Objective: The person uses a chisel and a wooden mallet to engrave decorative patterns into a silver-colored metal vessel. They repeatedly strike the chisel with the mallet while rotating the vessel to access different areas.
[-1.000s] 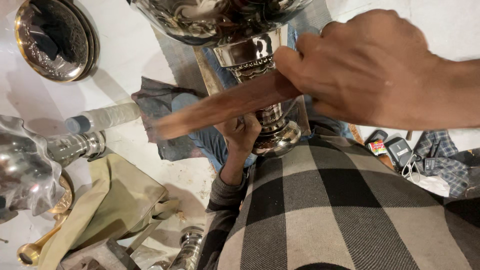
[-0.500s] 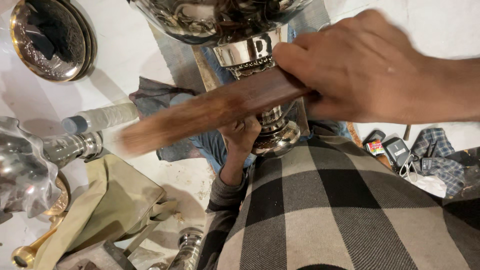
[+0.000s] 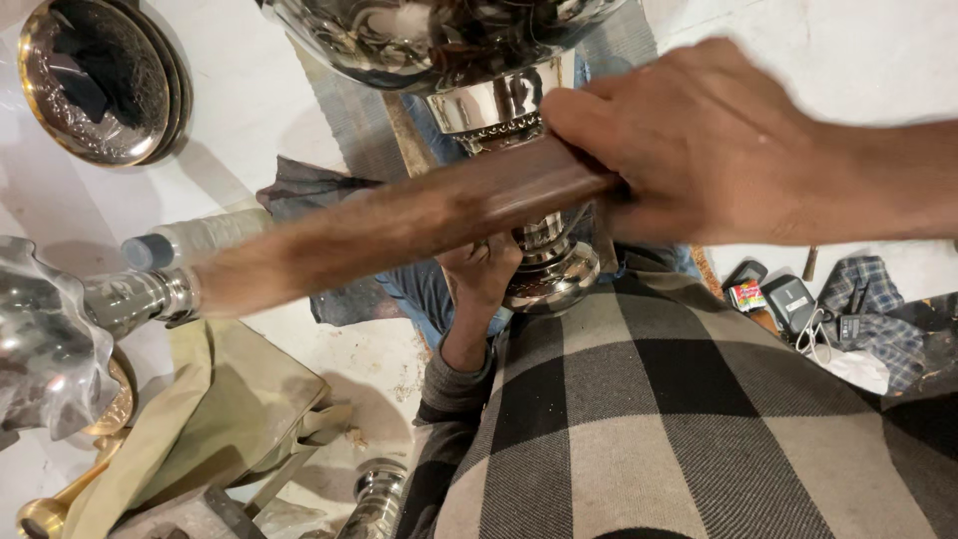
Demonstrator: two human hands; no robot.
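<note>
Right hand point(image 3: 714, 150) clamped around one end of a brown wooden bat point(image 3: 399, 225), long axis running from that grip at upper right down and away to the lower left, blurred along its far end, crossing just in front of the neck of a large silver metal vessel point(image 3: 499, 100). Left hand point(image 3: 484, 274) lower and nearer the body, fingers closed against the vessel's ringed stem just beside its rounded base point(image 3: 554, 284), so nearer the vessel than the right. Further out: embossed round tray point(image 3: 90, 85) upper left, plastic bottle point(image 3: 195, 240), olive cloth point(image 3: 215, 419) on the floor.
</note>
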